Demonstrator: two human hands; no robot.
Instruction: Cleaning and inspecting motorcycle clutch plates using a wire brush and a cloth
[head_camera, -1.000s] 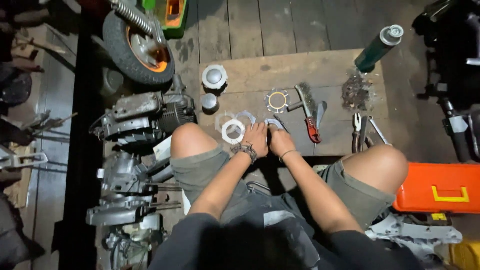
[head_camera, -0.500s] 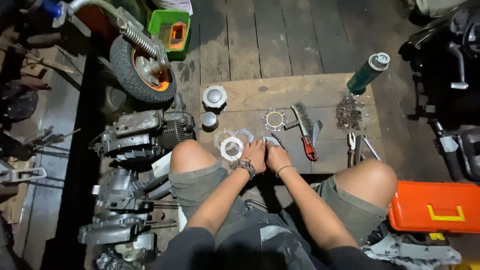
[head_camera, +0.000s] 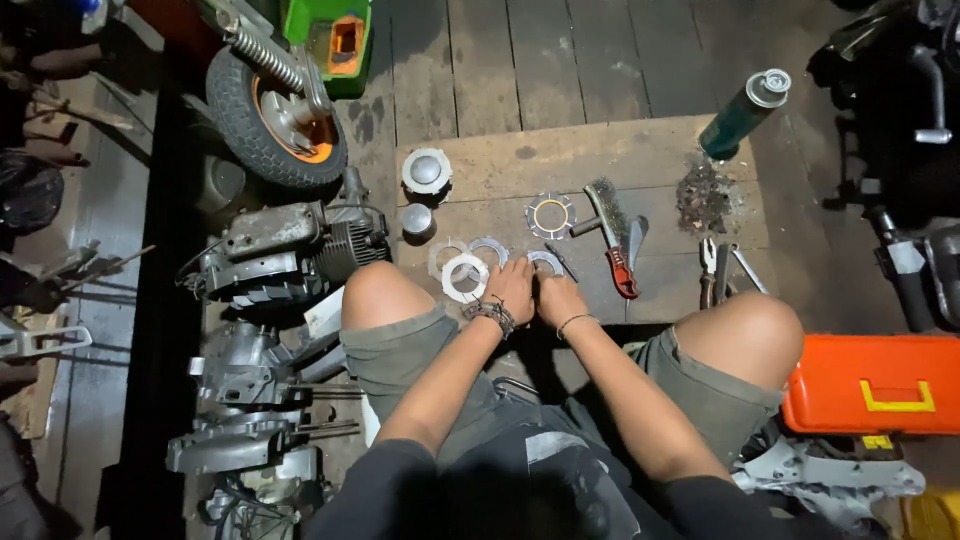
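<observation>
My left hand (head_camera: 513, 287), with a bracelet at the wrist, and my right hand (head_camera: 560, 298) are pressed together on the wooden board (head_camera: 590, 150) between my knees. Their fingertips close on a flat grey metal ring (head_camera: 547, 261), which is half hidden under them. A white ring gasket (head_camera: 465, 277) lies just left of the left hand, with another grey ring (head_camera: 490, 247) behind it. Further back lies a toothed ring (head_camera: 551, 214).
A wire brush (head_camera: 603, 205), a red-handled tool (head_camera: 622, 272), pliers (head_camera: 712, 270), a debris pile (head_camera: 705, 195) and a green spray can (head_camera: 743, 115) are on the board's right. A round cap (head_camera: 427, 172) and small cylinder (head_camera: 417, 219) sit left. Engine parts (head_camera: 285, 250), a wheel (head_camera: 270, 110) and an orange toolbox (head_camera: 880, 385) flank me.
The view has shifted slightly. Both hands stay together on the ring at the board's front, with only small finger movement.
</observation>
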